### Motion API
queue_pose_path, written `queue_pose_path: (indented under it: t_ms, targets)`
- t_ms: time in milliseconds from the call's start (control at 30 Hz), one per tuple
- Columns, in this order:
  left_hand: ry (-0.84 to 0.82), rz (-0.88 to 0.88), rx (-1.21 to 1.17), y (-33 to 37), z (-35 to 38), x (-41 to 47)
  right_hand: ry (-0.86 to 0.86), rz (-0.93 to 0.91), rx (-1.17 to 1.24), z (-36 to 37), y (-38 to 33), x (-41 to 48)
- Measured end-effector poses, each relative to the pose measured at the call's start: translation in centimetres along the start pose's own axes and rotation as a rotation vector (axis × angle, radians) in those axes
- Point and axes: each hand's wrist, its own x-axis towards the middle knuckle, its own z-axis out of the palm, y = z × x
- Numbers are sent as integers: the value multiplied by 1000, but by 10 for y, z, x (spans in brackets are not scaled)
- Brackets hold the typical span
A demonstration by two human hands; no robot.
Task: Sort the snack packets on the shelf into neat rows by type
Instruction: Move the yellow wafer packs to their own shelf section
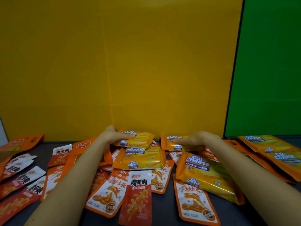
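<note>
The left wafer packet [138,139] sits at the back of the shelf [162,209], just in front of the yellow back panel [114,62], and the left hand [112,136] grips its left end, thumb pressed flat on top and the other fingers tucked behind it. Beside it, the right wafer packet [171,142] is held by the right hand [197,139] in the same way, thumb laid across the top, the other fingers hidden behind the packet. A 3rd wafer packet [141,158] lies just in front of these 2, and a bigger one [205,175] lies tilted under the right forearm. Around them, red pouches [139,198] and orange-and-white pouches [107,191] overlap in a loose heap. More wafer packets [273,152] lie at the far right, below a green panel [268,62]. Red-and-white pouches [21,181] fan out at the left.
</note>
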Motion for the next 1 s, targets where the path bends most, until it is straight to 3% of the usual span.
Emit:
queue_pose_path:
  t_ms: [167,467,633,833,900,1000]
  targets:
    - [25,-4,-133,2,-6,-9,-27,-35,367,-3,2,1]
    - [-101,-35,-300,-3,-16,-22,38,-47,656,-1,10,-1]
    - [-116,5,-334,-1,-18,-29,238,-160,700,-8,10,-9]
    - [21,86,-463,23,-20,-53,581,-167,744,-17,31,-37]
    - [44,119,-518,39,-19,-68,618,-169,832,-25,47,-45]
    - [14,184,-574,64,-7,-96,539,-186,1117,-37,79,-52]
